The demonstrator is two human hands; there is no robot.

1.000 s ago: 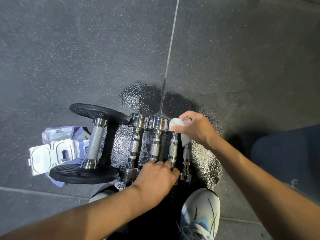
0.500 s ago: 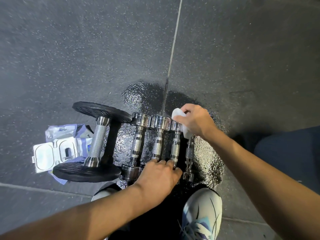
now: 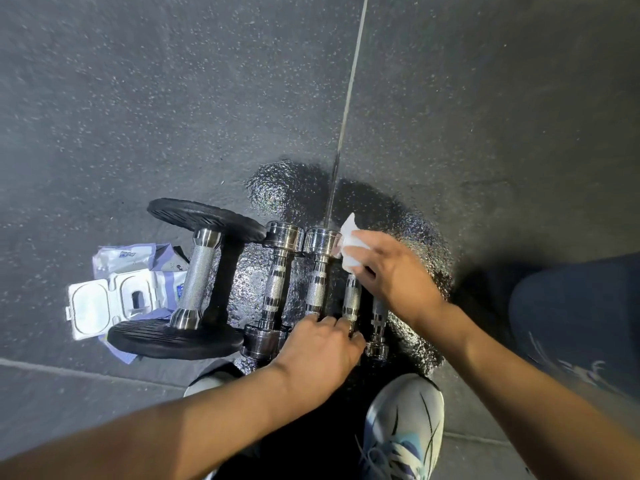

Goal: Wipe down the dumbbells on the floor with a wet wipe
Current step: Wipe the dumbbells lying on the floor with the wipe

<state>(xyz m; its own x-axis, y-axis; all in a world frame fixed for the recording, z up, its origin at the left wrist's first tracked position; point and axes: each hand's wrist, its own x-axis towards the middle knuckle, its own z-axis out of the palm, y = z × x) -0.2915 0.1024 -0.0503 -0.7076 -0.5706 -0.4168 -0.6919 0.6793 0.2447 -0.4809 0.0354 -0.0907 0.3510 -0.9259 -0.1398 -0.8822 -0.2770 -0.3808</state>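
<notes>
We see a dark grey floor point(image 3: 173, 98) speckled with pale flecks, crossed by a thin pale seam point(image 3: 351, 81), and a wet patch point(image 3: 287, 188) that shines glossy black. The big dumbbell point(image 3: 199, 282) has matt black ribbed plates and a silver cross-hatched handle. The small dumbbells point(image 3: 277, 285) are mirror chrome with banded, knurled grips, and the wet wipe point(image 3: 351, 244) is plain white. We also note a lilac-and-white wipe pack point(image 3: 114, 296) with a white lid, a white shoe point(image 3: 405, 420) with teal patches and black strokes, and a dark navy trouser leg point(image 3: 571, 323) with a faint pale print.
</notes>
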